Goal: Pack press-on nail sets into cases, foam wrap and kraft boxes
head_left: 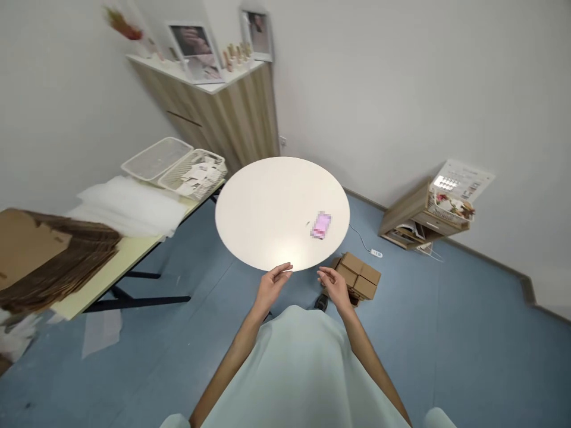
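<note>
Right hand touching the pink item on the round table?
Apart. The head view shows the right hand at the near edge of the round table, with bare tabletop between it and the pink item.

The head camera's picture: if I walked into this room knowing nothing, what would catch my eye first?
Most likely the round white table in the middle of the room, bare except for a small pink object near its right edge. Just below its near rim, the person's left hand and right hand hover empty, fingers loosely curled. To the left, a long table carries flattened cardboard and white mesh baskets.
</note>
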Available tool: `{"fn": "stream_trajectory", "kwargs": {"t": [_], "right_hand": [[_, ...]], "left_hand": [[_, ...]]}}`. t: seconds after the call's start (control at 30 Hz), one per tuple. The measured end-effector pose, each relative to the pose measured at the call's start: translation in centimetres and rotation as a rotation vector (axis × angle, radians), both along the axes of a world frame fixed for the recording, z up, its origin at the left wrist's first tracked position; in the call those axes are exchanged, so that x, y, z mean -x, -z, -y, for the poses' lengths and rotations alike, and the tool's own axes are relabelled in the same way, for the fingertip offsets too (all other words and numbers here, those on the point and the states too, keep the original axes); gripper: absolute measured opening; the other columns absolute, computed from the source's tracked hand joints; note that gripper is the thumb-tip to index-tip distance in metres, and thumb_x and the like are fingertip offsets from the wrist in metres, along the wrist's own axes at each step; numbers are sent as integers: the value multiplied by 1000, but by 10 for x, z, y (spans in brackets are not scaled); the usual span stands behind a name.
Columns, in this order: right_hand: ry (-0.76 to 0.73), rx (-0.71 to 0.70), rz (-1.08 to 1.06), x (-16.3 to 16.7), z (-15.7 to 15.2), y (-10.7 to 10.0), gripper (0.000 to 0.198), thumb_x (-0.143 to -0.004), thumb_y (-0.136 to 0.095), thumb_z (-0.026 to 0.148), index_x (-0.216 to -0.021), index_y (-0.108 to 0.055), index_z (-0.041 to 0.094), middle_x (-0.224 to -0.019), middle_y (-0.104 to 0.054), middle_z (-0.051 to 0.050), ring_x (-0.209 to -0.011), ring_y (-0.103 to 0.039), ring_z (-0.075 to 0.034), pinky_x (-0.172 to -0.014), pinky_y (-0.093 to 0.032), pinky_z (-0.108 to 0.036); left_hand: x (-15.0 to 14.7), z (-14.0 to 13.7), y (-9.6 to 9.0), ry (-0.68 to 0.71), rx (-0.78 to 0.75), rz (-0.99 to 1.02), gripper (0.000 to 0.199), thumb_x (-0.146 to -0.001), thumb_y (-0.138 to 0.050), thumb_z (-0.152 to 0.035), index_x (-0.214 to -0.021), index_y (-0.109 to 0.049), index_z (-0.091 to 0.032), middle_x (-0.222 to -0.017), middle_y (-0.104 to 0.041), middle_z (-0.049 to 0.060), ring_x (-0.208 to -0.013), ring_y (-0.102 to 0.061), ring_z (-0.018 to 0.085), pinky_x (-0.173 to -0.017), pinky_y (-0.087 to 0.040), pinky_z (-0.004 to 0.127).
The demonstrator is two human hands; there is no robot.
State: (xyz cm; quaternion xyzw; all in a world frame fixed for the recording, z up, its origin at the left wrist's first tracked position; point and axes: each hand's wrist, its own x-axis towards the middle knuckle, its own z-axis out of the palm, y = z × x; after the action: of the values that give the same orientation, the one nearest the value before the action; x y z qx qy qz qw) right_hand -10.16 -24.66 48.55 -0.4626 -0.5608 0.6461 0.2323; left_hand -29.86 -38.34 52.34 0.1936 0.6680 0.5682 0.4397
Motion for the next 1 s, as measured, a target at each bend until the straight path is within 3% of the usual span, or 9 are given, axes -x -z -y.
{"fn": "stream_trajectory", "kwargs": {"t": [0.2, 0.4, 0.67, 0.87, 1.0], "right_hand": [[-86, -26, 7, 91, 62, -22, 63, -79, -81, 75, -112, -82, 22, -114, -83, -14, -98, -79, -33, -95, -62, -49], [-218, 1, 37, 171, 111, -38, 59, -83, -79, 73, -114, -81, 23, -116, -83, -13, -99, -79, -32, -96, -62, -49], [-331, -2, 44, 257, 122, -33, 58, -83, -78, 74, -112, -82, 24, -112, -84, -12, -95, -80, -30, -92, -63, -47], [-375, 56, -32, 345, 119, -10, 61, -82, -78, 76, -112, -81, 23, -110, -84, -12, -92, -79, -30, -89, -63, -47], [-362, 109, -65, 407, 109, -12, 58, -84, -77, 74, -112, -81, 23, -113, -83, -12, -95, -79, -31, -93, -62, -48]], "left_hand": [[78, 87, -20, -181, -58, 17, 48, -87, -80, -49, -127, -78, -21, -138, -77, 13, -131, -72, 32, -120, -53, 50], [135, 151, -18, -345, -65, 50, 50, -85, -82, -49, -126, -78, -20, -136, -77, 14, -127, -74, 33, -120, -52, 52], [201, 162, -4, -383, -53, 58, 55, -88, -78, -54, -131, -77, -19, -138, -76, 15, -128, -74, 32, -120, -53, 50], [283, 165, -15, -382, 38, -78, 56, -91, -75, -57, -131, -77, -19, -136, -77, 15, -127, -74, 33, -117, -55, 49], [347, 157, -26, -395, 85, -128, 57, -89, -75, -57, -130, -76, -18, -129, -80, 15, -123, -76, 32, -114, -57, 49]]}}
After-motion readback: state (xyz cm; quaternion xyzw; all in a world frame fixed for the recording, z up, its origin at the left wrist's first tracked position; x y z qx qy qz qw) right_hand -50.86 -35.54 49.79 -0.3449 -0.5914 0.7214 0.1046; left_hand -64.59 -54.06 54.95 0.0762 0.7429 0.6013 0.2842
